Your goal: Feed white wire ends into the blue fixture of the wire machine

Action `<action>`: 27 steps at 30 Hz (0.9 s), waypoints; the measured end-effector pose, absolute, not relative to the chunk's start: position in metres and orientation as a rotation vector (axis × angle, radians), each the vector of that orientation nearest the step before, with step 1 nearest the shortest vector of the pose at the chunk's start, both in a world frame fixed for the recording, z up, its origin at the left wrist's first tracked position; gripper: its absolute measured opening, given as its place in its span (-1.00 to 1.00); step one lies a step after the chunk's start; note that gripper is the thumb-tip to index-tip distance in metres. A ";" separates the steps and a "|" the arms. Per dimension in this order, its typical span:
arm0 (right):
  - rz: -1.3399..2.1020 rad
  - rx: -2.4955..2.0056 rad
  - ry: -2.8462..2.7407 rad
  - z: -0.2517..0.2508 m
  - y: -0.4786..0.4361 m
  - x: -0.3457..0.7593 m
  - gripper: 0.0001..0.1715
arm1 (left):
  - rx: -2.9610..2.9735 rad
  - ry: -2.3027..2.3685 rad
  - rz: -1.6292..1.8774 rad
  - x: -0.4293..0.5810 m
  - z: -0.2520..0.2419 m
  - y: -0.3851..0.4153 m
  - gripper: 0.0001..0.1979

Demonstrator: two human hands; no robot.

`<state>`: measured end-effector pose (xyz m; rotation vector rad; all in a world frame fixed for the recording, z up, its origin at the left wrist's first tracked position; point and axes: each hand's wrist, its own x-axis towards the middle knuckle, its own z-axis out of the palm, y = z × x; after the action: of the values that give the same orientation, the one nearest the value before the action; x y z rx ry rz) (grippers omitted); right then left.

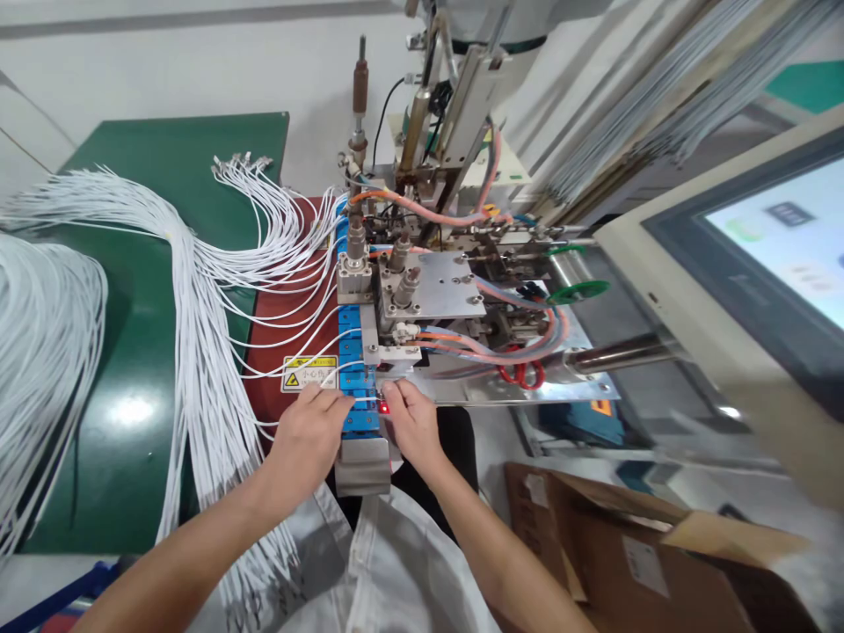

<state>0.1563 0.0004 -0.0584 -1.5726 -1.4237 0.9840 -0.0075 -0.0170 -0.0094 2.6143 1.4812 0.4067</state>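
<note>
My left hand (315, 437) is closed on a white cable (365, 399) at the left side of a row of blue clamp blocks (356, 380). The cable lies across one block toward my right hand (410, 422). That hand pinches the cable's end at the right edge of the blocks, beside a small red light (384, 407); its fingertips hide the end itself. More white cables run from the upper blocks to a large bundle (188, 290) on the left. A yellow-and-white warning label (309, 374) sits just above my left hand.
The machine (435, 286) with metal plates, orange and clear hoses stands ahead. A wire spool (571, 272) with green flanges is on its right. A screen (784, 229) juts in at far right, above cardboard boxes (633, 545). A green table (132, 440) carries cable coils.
</note>
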 end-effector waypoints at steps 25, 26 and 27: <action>1.232 -1.071 -0.940 -0.033 -0.036 0.176 -0.54 | 2.234 1.346 0.554 -0.016 0.029 -0.034 -0.83; 1.221 -1.051 -0.919 -0.031 -0.038 0.175 -0.57 | 2.222 1.375 0.613 -0.010 0.027 -0.034 -0.81; 1.199 -1.068 -0.919 -0.029 -0.038 0.175 -0.63 | 2.209 1.393 0.652 -0.006 0.024 -0.033 -0.80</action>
<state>0.1750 -0.0382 -0.0285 -1.0684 -0.9191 1.1995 -0.0055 -0.0331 0.0245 2.2091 1.3930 0.6517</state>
